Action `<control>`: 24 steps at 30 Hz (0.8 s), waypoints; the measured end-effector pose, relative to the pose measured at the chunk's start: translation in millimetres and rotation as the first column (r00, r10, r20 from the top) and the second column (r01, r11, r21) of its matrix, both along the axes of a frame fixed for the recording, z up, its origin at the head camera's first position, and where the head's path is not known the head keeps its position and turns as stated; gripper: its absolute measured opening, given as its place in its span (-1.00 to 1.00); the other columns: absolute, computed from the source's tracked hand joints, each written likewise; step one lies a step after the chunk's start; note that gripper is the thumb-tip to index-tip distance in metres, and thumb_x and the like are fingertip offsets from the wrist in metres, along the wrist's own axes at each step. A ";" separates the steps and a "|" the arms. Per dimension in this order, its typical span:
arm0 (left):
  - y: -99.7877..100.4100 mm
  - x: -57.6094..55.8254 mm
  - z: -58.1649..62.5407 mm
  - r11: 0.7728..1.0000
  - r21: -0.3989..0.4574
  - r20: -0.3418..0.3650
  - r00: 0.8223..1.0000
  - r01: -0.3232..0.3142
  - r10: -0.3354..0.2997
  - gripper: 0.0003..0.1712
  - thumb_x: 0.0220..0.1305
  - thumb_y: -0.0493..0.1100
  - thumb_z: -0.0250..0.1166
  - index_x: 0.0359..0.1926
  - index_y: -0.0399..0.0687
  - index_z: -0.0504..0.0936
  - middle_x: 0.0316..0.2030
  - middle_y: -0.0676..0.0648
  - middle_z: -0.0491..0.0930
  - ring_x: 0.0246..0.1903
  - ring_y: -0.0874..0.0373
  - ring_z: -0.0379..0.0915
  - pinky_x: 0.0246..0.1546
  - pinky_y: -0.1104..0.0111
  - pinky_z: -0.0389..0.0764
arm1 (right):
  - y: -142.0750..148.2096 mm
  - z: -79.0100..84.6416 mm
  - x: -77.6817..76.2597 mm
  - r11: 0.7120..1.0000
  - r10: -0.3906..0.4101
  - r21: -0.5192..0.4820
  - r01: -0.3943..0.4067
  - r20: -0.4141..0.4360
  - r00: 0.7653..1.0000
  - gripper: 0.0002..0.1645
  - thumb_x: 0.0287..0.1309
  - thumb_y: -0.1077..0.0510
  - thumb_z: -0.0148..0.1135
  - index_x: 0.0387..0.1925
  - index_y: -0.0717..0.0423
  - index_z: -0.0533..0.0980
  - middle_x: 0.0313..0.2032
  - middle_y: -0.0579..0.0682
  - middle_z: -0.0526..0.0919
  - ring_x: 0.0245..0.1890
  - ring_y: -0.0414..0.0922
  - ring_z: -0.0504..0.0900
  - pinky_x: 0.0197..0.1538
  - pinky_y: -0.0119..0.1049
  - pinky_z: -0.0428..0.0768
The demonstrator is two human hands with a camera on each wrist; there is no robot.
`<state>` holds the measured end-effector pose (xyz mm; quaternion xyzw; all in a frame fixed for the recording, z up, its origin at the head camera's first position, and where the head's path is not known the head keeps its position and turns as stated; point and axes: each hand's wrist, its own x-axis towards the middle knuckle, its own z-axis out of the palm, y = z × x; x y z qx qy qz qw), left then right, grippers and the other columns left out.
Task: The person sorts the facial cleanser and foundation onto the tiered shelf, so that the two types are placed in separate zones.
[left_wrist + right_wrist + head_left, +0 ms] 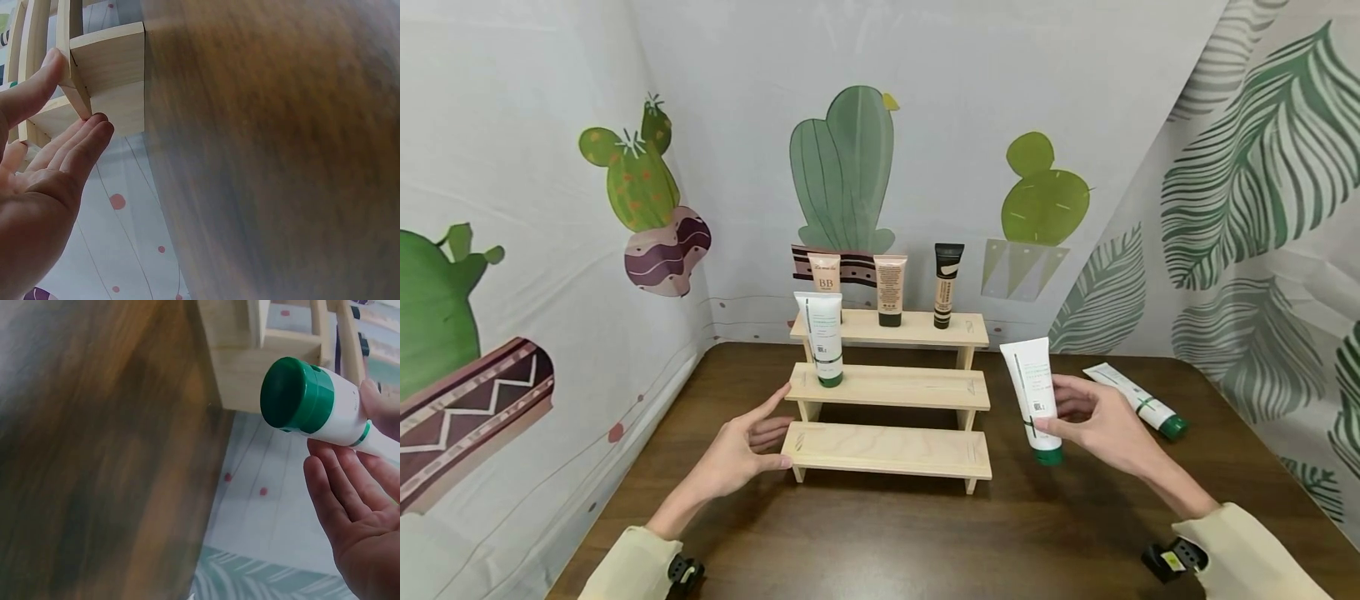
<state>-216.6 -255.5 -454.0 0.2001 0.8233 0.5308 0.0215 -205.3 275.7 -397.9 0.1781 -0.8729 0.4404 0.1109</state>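
My right hand [1097, 421] holds a white squeeze tube [1032, 392] between thumb and fingers, its green cap [297, 394] pointing down, off the right side of a stepped wooden display rack [887, 446]. My left hand [741, 450] touches the rack's left end, fingers fairly straight and thumb at the lowest step. A like white tube [823, 337] stands cap-down at the left of the middle step. Along the top step stand a pink BB tube [825, 273], partly hidden, a second pink tube [891, 287] and a black-and-beige tube [946, 285].
Another white tube [1138, 400] with a green cap lies on the brown table [880, 542], behind my right hand. A cloth backdrop [955, 108] printed with cacti and leaves rises behind the table and at its sides.
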 end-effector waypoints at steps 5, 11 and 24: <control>-0.5 0.0 -0.6 1.000 0.000 0.005 1.000 0.003 -0.003 0.24 0.09 -0.48 0.59 0.68 0.15 0.16 0.28 -0.57 0.46 0.25 -0.31 0.52 0.22 0.00 0.63 | -14.0 8.0 2.8 1.000 -0.025 -0.015 0.024 -0.051 0.998 -0.26 0.09 0.20 0.66 0.28 0.30 0.57 -0.13 0.08 0.78 -0.25 -0.18 0.78 -0.26 -0.38 0.72; -0.4 -0.6 0.4 1.000 -0.004 -0.001 1.000 -0.003 0.003 0.23 0.09 -0.48 0.59 0.68 0.16 0.17 0.28 -0.55 0.47 0.25 -0.31 0.52 0.21 -0.01 0.63 | -34.0 17.7 3.0 0.998 -0.038 -0.049 0.032 -0.120 0.992 -0.26 0.07 0.21 0.67 0.29 0.23 0.60 -0.19 0.02 0.80 -0.28 -0.20 0.78 -0.20 -0.48 0.67; 0.2 -1.5 -0.5 1.000 -0.002 -0.003 1.000 0.006 -0.006 0.24 0.09 -0.48 0.59 0.67 0.18 0.17 0.28 -0.56 0.46 0.26 -0.31 0.52 0.22 0.00 0.63 | -79.7 35.6 -4.4 0.992 -0.084 -0.105 0.071 -0.120 0.989 -0.25 0.05 0.12 0.70 0.27 0.18 0.62 -0.16 0.01 0.82 -0.23 -0.17 0.80 -0.16 -0.43 0.71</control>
